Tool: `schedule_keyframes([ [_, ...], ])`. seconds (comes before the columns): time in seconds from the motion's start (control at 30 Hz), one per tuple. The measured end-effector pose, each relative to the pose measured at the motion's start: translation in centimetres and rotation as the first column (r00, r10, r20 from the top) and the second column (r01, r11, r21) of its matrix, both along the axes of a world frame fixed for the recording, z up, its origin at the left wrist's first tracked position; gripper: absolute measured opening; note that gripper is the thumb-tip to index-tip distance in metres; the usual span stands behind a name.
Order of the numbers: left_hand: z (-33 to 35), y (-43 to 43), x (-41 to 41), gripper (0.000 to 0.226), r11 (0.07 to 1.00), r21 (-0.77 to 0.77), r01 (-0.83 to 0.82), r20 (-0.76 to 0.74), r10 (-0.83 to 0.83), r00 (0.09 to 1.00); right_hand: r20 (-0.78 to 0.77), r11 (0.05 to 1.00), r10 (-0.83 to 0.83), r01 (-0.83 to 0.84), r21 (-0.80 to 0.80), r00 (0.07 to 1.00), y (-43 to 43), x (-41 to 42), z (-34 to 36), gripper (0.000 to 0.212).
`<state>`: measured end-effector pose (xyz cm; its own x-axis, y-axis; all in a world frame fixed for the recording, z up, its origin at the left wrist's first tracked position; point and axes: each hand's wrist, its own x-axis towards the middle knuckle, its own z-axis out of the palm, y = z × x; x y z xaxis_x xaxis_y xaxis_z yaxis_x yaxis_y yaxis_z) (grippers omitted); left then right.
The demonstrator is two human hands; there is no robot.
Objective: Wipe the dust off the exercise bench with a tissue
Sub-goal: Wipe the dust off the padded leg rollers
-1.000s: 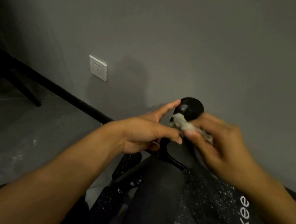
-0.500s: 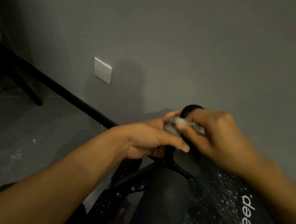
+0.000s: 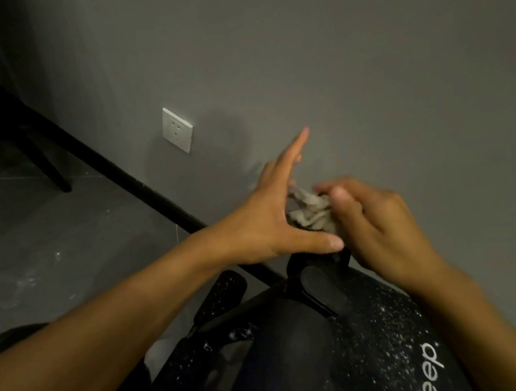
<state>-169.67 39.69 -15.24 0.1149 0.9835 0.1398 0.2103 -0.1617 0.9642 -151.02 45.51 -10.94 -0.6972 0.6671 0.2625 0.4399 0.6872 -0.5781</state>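
Observation:
The black, dust-speckled exercise bench fills the lower middle, with white lettering on its pad. A crumpled grey-white tissue sits bunched between both hands, above the bench's black end piece. My right hand pinches the tissue from the right, its fingers curled and blurred by motion. My left hand is spread beside the tissue, fingers straight toward the wall and thumb stretched under the wad. The round black knob seen earlier is hidden behind the hands.
A grey wall stands close behind the hands, with a white socket and a black skirting strip. A black furniture leg stands on the dark floor at the left. Black speckled foam rollers lie below my left forearm.
My left hand has opened from a loose hold near the knob to a spread palm. The tissue and my right hand now cover the knob.

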Motion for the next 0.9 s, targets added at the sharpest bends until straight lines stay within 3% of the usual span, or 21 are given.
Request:
schedule_keyframes([
  [0.07, -0.1, 0.4, -0.1, 0.097, 0.979, 0.201, 0.026, -0.091, -0.008, 0.996, -0.289, 0.956, -0.078, -0.011, -0.292, 0.954, -0.3, 0.2, 0.6, 0.062],
  [0.13, -0.6, 0.8, -0.5, 0.053, 0.948, 0.314, 0.06, -0.21, 0.008, 0.978, -0.511, 0.925, -0.243, 0.037, -0.379, 0.825, 0.2, 0.5, 0.3, 0.071],
  [0.2, -1.3, 1.0, -0.7, 0.025, 0.939, 0.343, 0.024, -0.272, 0.075, 0.959, -0.444, 0.913, -0.344, 0.185, -0.363, 0.827, 0.9, 0.7, -0.7, 0.074],
  [0.27, -1.9, 1.3, -0.3, 0.013, 0.951, 0.307, -0.044, -0.319, 0.146, 0.937, -0.24, 0.877, -0.36, 0.24, -0.415, 0.902, 1.4, 0.8, -2.6, 0.064],
  [0.33, -2.5, 1.6, 0.3, 0.014, 0.964, 0.257, -0.066, -0.342, 0.155, 0.927, -0.156, 0.833, -0.344, 0.225, -0.505, 0.926, 1.3, 0.4, -4.3, 0.052],
  [0.57, -1.2, 0.3, -0.5, 0.032, 0.931, 0.296, 0.214, -0.308, -0.119, 0.944, -0.306, 0.817, -0.404, 0.19, -0.545, 0.862, 0.8, -0.1, -5.5, 0.033],
  [0.77, -1.1, 2.3, 0.3, 0.025, 0.915, 0.401, 0.044, -0.308, 0.089, 0.947, -0.3, 0.789, -0.461, 0.23, -0.57, 0.835, 1.2, -0.9, -5.5, 0.02],
  [0.9, 0.0, 0.9, -0.8, 0.019, 0.907, 0.304, 0.293, -0.331, -0.188, 0.925, -0.315, 0.799, -0.465, 0.239, -0.552, 0.827, 1.3, -0.7, -6.2, 0.018],
])
